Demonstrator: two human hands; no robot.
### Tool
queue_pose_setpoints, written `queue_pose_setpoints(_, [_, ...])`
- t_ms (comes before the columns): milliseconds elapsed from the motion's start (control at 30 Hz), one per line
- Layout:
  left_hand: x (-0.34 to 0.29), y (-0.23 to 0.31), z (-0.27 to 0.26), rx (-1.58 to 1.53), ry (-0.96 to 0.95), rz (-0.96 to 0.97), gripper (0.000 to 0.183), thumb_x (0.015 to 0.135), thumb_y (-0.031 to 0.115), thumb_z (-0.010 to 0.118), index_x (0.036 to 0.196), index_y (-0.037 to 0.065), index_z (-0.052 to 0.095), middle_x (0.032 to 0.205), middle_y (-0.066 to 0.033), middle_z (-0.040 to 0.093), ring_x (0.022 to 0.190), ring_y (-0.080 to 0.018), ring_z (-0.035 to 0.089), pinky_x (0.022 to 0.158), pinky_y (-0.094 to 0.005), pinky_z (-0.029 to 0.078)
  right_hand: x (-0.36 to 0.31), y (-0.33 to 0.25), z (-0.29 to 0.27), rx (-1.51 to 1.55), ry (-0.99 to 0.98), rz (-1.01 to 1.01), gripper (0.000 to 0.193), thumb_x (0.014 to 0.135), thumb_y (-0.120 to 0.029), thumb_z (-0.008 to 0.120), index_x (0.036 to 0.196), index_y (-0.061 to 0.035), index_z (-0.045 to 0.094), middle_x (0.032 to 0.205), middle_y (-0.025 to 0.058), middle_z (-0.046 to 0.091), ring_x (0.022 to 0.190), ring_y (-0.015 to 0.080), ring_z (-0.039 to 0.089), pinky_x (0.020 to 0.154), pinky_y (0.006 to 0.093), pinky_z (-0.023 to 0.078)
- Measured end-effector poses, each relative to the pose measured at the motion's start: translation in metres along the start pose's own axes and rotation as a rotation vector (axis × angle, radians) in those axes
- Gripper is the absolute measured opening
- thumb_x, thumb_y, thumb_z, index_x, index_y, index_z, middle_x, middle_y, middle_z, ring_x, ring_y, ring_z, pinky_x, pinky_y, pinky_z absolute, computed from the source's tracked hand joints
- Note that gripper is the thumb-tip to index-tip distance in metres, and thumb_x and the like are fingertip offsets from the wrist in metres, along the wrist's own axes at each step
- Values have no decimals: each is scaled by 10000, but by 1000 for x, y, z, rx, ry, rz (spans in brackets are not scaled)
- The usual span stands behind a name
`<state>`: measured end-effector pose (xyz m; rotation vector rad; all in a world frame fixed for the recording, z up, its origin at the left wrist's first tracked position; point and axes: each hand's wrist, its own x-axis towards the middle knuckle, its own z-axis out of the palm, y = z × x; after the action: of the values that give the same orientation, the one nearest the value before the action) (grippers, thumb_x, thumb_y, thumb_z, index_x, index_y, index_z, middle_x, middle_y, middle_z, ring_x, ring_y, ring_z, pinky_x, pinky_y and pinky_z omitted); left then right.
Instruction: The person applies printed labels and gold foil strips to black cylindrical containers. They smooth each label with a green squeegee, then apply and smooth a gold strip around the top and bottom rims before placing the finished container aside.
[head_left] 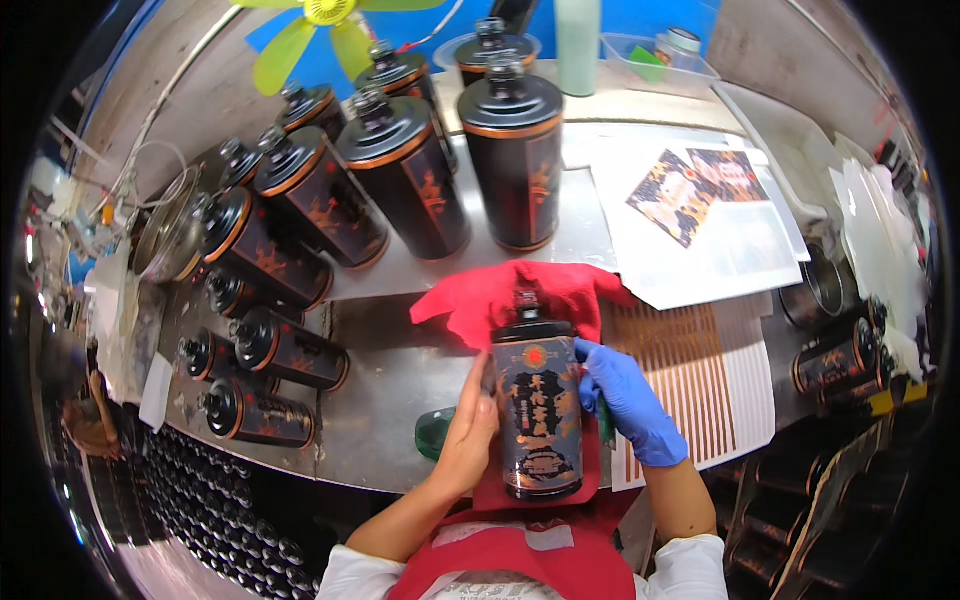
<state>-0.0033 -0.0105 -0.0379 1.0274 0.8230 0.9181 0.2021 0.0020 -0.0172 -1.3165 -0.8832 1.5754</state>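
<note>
A black bottle [541,410] with a decorated label, orange and grey patterns and a red round mark stands almost upright in front of me, over a red cloth [470,300]. My bare left hand [472,428] presses along its left side. On its right side my right hand [628,405], in a blue glove, grips the edge with bent fingers. Something green [606,420] shows under the gloved fingers; its kind is mostly hidden. Left of my left hand lies a dark green object [432,433], partly covered by that hand.
Several black bottles with orange bands, one of them a tall bottle [512,160], stand at the back and left. At right lie white sheets [690,270], printed cards [672,198] and a sheet of brown strips [670,370]. A green fan [330,10] is at the back.
</note>
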Motion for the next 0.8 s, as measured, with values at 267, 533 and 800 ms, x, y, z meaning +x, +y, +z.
queue_pose_setpoints(267, [26, 17, 19, 212, 59, 130, 585, 999, 300, 262, 1433, -27, 42, 1488, -169, 119, 1379, -240, 114, 1093, -306, 119, 21, -12, -3, -81, -25, 140, 465, 906, -461, 513, 833, -20, 643, 635, -2, 542, 533, 73, 467, 504, 209, 391])
queue_pose_setpoints(533, [34, 4, 10, 137, 106, -19, 549, 1006, 337, 232, 1420, -16, 161, 1373, -151, 329, 1256, -206, 320, 1037, -291, 250, 17, -15, 2, -251, -69, -28, 541, 916, -508, 456, 880, -1, 640, 678, 4, 557, 586, 65, 472, 527, 217, 392])
queue_pose_setpoints(800, [38, 3, 7, 138, 150, 37, 502, 1005, 316, 245, 1388, -8, 232, 1299, -137, 403, 1220, -199, 370, 1019, -298, 286, 26, -3, -1, -62, 74, 211, 518, 937, -460, 433, 980, 19, 626, 712, 28, 586, 543, 84, 471, 514, 225, 402])
